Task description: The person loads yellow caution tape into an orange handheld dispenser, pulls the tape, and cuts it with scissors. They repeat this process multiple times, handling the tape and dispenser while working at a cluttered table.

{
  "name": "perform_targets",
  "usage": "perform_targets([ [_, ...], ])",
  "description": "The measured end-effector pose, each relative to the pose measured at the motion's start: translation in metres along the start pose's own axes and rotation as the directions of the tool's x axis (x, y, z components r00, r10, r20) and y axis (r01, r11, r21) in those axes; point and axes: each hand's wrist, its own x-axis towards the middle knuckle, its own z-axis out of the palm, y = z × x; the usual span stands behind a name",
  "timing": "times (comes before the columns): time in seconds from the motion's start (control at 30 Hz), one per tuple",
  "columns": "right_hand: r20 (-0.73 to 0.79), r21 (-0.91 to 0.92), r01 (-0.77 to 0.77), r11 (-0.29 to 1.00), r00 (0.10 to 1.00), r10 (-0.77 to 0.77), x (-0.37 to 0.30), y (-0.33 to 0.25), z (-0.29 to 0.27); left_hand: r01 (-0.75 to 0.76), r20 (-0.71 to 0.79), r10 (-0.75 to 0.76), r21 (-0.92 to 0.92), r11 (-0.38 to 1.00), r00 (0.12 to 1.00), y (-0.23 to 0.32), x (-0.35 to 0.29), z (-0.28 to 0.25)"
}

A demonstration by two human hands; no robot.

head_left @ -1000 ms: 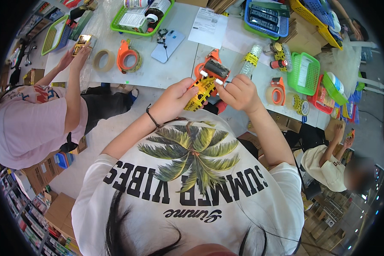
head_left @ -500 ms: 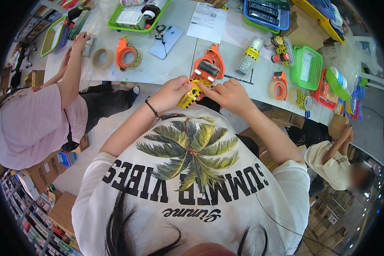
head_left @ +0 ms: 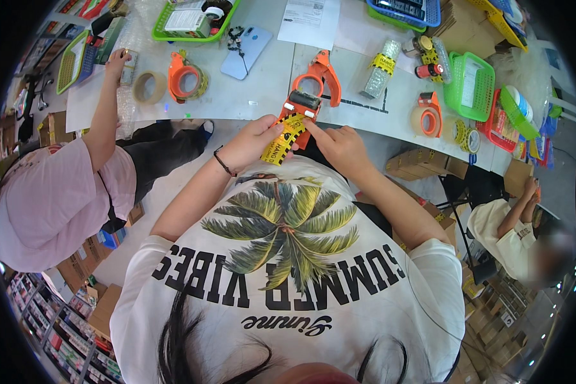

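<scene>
Bright, even overhead light, soft shadows; fisheye bending and dark vignette at the rim.

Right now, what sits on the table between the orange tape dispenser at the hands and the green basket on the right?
Head view: a bubble-wrapped roll with yellow tape, then another orange dispenser holding a tape roll near the green basket.

Yellow printed tape strip [head_left: 283,139] with black markings, pinched in the left hand [head_left: 253,144], just left of the right hand [head_left: 342,146]. Blue phone [head_left: 246,51], dark screen side not readable, well beyond the left hand. White printed sheet [head_left: 310,19] far beyond both hands. Bubble-wrapped package [head_left: 379,69] with yellow label, beyond the right hand. White-green box [head_left: 187,22] in green tray [head_left: 166,35], far beyond left hand. Brown cartons [head_left: 422,165] right of the right hand.
</scene>
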Motion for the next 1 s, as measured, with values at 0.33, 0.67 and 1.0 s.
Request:
perform_targets([
  [0.33,-0.339,0.168,-0.133,0.977,0.923,0.184,0.006,0.000,0.030,-0.049,0.045,0.050,-0.026,0.998,0.998,0.005,-0.012,0.021],
  [0.67,-0.455,0.141,-0.219,0.965,0.852,0.260,0.026,0.000,0.005,-0.242,0.043,0.242,0.006,0.970,0.969,0.004,-0.019,0.029],
  [1.0,-0.373,0.189,-0.186,0.964,0.894,0.246,0.024,-0.003,-0.012,-0.375,0.089,0.375,-0.007,0.927,0.923,-0.005,-0.023,0.030],
])
